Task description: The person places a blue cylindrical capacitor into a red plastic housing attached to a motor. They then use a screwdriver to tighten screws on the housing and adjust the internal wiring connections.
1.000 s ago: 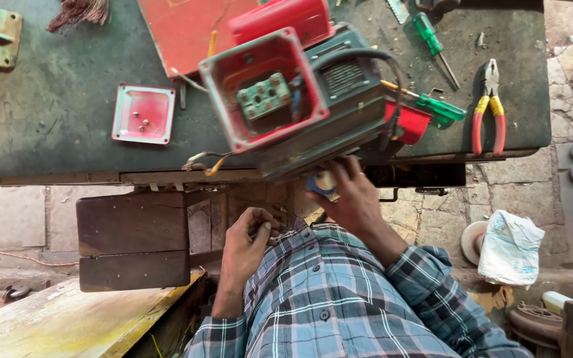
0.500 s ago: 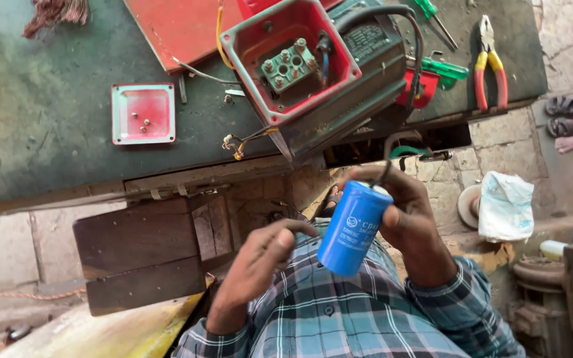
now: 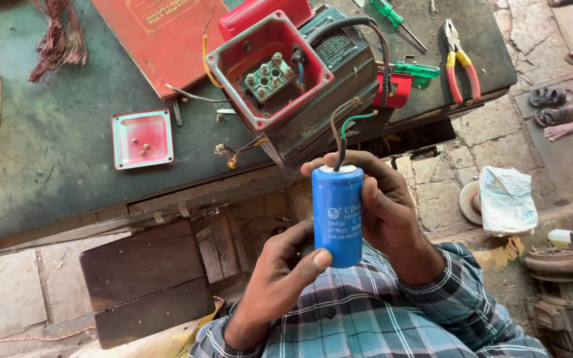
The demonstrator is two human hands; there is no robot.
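Rigid, smooth blue cylindrical capacitor (image 3: 337, 215) gripped upright by left hand (image 3: 280, 285) and right hand (image 3: 386, 209); likely light, slippery, best held mid-body, not by leads.

one blue capacitor (image 3: 337, 215) in front of the motor (image 3: 313, 86); two screwdrivers (image 3: 398, 18) and one pair of pliers (image 3: 460, 59) right of the motor; one red cover plate (image 3: 142, 138) left of it.

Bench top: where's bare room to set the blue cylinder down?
Bare green bench top lies left of the square red cover plate, below the copper wire bundle. A smaller patch lies between that plate and the open red terminal box, with loose wires. The right end is crowded: screwdrivers, pliers. Both hands hold the blue cylinder.
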